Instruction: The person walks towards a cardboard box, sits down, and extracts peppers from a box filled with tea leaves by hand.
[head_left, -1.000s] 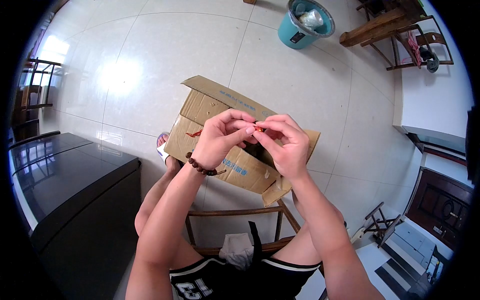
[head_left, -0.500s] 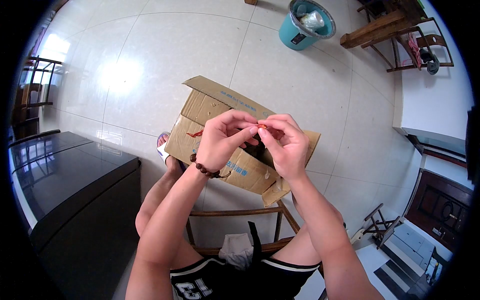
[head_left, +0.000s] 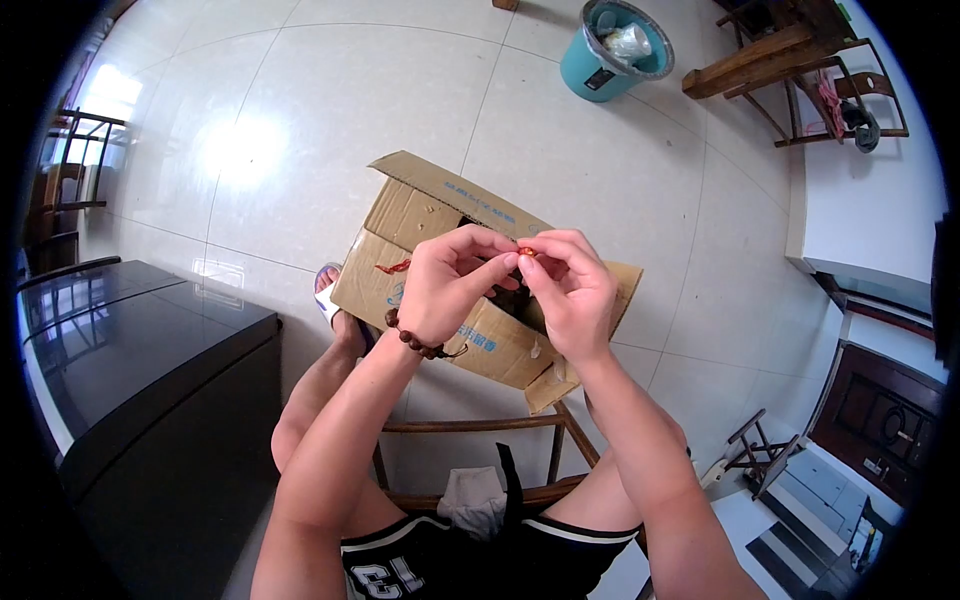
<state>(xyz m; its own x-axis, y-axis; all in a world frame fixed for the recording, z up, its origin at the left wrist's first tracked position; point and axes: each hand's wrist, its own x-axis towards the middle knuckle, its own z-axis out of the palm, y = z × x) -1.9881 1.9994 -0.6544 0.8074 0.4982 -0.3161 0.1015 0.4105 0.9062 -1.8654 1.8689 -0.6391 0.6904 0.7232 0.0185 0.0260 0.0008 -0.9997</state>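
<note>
A small, shiny red-orange piece [head_left: 527, 252] is pinched between the fingertips of both my hands; its kind is too small to tell. My left hand [head_left: 447, 283], with a brown bead bracelet [head_left: 413, 341] at its wrist, is closed with thumb and forefinger on one side of it. From the other side, my right hand [head_left: 574, 295] closes thumb and fingers on the same piece. Both hands are above an open cardboard box [head_left: 398, 215], whose dark inside they partly hide. A thin, crinkled red strip [head_left: 394, 267] lies on the box's left flap.
A teal bin [head_left: 590, 70] with rubbish in it stands on the tiled floor ahead. To the left is a glossy black cabinet [head_left: 150, 310]. Wooden furniture [head_left: 765, 60] stands at upper right, and a wooden stool bar [head_left: 470, 426] lies between the legs and the box.
Both hands stay almost in place, with only slight finger movement around the red piece. The whole view has shifted very slightly.
</note>
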